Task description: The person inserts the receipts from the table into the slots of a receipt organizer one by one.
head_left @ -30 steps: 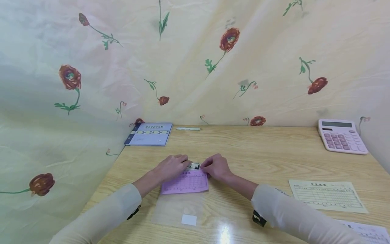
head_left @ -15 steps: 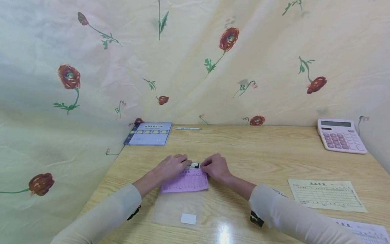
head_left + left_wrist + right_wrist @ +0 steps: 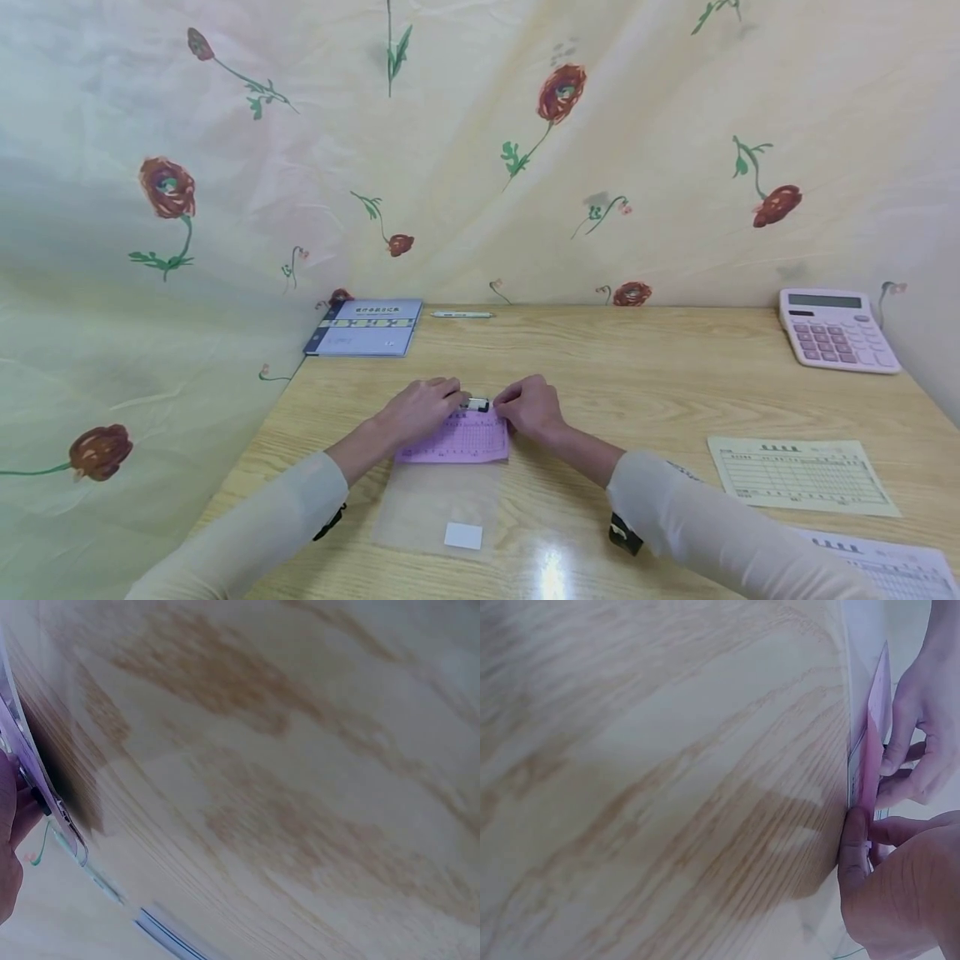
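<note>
Head camera looks forward and down from above the wooden table [image 3: 637,367], farther back; both wrist cameras, tilted and close over it, share the pink slip [image 3: 468,440], left view's left edge, right view's right edge.

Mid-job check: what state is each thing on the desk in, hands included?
Left hand: fingers curled at the clip
Right hand: pinches the pink form at top right
Pink form: over the upper part of the clear board
Clip: open or shut, cannot tell
Clear board: lower part uncovered
Notebook: closed
Pen: lying flat
Calculator: on or off, cannot tell
Green form: flat, face up
Whitish form: face up, partly out of frame
</note>
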